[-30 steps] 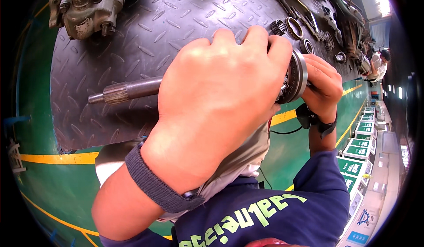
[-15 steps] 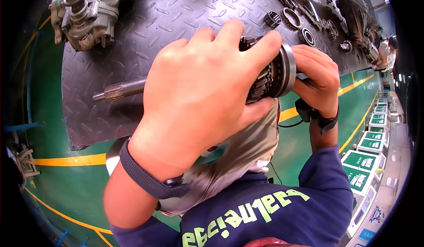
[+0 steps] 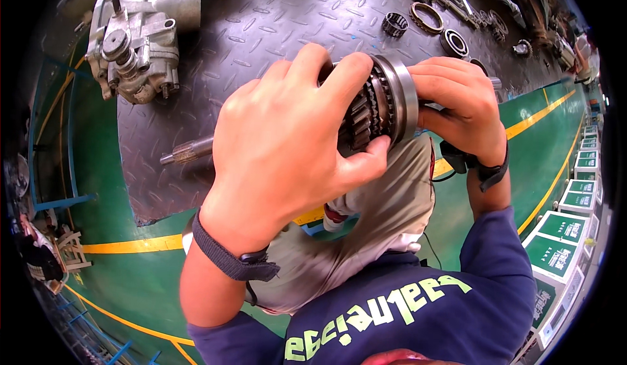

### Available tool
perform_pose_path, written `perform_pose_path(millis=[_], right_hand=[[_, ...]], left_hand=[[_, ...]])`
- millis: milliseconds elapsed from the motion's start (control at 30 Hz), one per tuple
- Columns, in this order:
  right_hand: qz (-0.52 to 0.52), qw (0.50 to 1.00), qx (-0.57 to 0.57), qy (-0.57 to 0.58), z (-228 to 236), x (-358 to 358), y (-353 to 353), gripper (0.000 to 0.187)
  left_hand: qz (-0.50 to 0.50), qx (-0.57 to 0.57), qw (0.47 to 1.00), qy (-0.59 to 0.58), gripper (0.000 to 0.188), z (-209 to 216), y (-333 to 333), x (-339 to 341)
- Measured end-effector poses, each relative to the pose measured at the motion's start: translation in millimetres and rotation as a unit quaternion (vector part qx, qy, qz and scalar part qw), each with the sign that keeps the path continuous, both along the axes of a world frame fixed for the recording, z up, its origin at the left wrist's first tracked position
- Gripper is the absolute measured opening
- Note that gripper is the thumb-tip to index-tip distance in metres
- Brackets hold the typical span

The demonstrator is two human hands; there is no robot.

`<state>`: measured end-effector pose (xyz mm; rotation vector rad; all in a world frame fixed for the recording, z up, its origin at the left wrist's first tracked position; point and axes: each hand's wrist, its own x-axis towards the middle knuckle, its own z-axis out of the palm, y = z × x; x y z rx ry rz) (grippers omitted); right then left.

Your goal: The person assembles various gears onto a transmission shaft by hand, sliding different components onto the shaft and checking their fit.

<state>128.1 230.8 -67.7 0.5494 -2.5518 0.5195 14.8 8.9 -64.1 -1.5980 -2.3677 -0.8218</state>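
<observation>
We can't see the mid shaft [image 3: 189,151], as our L hand [image 3: 281,130] covers it; only the splined end sticks out L, over the bench [image 3: 261,32]. Gear assy [image 3: 370,113] is up in front of us, near the bench edge, its top partly behind L fingers. L hand's wrapped round it, thumb below, fingers over the top. R hand [image 3: 460,100] is curled narrow at the R face of the steel ring [image 3: 401,97]; fingertips are hidden, so we can't tell what they grip. Grey cyl. bit [image 3: 496,87] peeks past R hand, mostly blocked. On the bench: roller cage [image 3: 395,24], thin ring [image 3: 426,17] and bearing [image 3: 454,43], close together. Metal housing [image 3: 140,45] sits far L; we can't see inside. Top R parts [image 3: 499,22] blur together, some cut off.
</observation>
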Motion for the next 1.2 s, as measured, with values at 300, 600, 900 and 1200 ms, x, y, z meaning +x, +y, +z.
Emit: perform_pose_path(millis=[300, 600, 900, 1200], right_hand=[[-0.002, 1.000, 0.013, 0.024, 5.6, -0.2, -5.6, 0.036], [-0.017, 0.999, -0.009, 0.028, -2.3, 3.8, -6.1, 0.036], [-0.018, 1.000, -0.009, 0.020, -6.6, 2.8, -1.8, 0.038], [-0.016, 1.000, -0.017, 0.011, -4.7, 2.1, -5.1, 0.042]], left_hand=[[0.024, 0.002, 0.999, 0.028, 0.061, -1.2, 5.0, 6.2], [0.038, 0.033, 0.998, 0.024, 0.062, -4.2, 6.7, 13.0], [-0.010, 0.007, 0.998, -0.068, 0.095, 9.6, -28.7, -0.9], [0.023, -0.062, 0.993, -0.100, 0.090, 1.5, -57.0, -15.3]])
